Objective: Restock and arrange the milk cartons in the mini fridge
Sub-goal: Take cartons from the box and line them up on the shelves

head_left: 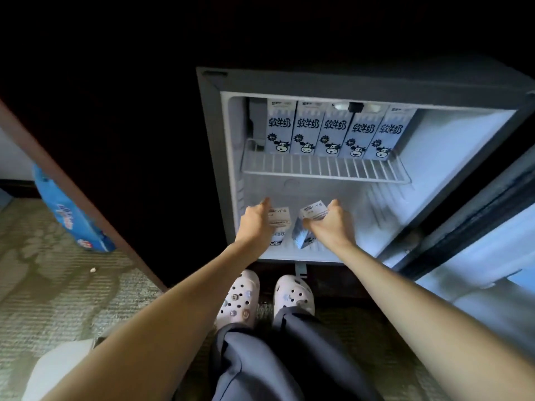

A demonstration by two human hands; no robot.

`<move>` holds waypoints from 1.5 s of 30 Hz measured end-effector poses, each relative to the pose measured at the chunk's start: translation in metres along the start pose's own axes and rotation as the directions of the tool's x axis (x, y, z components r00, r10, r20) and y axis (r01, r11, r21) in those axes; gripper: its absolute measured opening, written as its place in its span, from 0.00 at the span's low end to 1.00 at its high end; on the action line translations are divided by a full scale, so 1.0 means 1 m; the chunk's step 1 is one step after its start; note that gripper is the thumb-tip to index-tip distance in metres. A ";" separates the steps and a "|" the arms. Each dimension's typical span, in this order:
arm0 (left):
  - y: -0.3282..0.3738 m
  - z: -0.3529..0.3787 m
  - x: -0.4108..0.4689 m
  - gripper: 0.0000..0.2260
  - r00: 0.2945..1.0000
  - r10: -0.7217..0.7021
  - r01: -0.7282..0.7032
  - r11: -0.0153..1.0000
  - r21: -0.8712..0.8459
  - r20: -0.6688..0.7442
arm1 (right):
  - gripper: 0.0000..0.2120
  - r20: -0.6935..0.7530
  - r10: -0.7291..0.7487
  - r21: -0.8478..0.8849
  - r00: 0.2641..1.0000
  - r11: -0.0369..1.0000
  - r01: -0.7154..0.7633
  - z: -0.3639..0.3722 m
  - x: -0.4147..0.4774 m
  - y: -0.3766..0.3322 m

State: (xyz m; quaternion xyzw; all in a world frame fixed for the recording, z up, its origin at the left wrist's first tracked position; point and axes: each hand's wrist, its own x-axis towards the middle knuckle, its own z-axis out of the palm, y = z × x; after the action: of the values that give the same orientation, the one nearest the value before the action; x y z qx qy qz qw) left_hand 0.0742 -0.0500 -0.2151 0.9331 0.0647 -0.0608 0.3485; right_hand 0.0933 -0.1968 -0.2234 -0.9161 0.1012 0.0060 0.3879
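The mini fridge (289, 82) stands open in front of me. Several pale blue milk cartons (333, 131) with a cartoon cow stand upright in a row at the back of the wire shelf (324, 169). Below, on the fridge floor, my left hand (256, 222) grips one carton (279, 218) from its left side. My right hand (330, 224) holds a second carton (307, 227), which is tilted to the left. The two lower cartons stand a little apart, each partly hidden behind a hand.
The fridge door (477, 227) hangs open on the right. A dark cabinet panel (86, 204) runs diagonally at left, with a blue package (69, 212) leaning behind it on the carpet. My feet in white clogs (266, 299) are just below the fridge.
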 end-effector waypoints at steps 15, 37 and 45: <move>-0.031 0.073 0.106 0.11 0.998 -0.013 0.015 1.000 -0.021 0.069 | 0.22 -0.042 0.017 0.101 0.999 0.995 -0.013 0.063 0.084 0.054; -0.057 0.107 0.152 0.24 0.996 -0.069 0.079 0.962 -0.262 0.049 | 0.22 0.321 0.059 0.169 0.945 0.978 -0.119 0.088 0.139 0.087; -0.058 0.111 0.183 0.24 0.993 -0.117 0.110 0.926 -0.361 0.002 | 0.23 0.318 0.099 0.216 0.943 0.961 -0.174 0.102 0.170 0.079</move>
State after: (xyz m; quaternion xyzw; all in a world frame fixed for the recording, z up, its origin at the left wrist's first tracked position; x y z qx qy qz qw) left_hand 0.2371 -0.0658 -0.3645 0.8485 0.1320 -0.0590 0.5090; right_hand 0.2516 -0.2085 -0.3666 -0.8409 0.1038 0.1617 0.5060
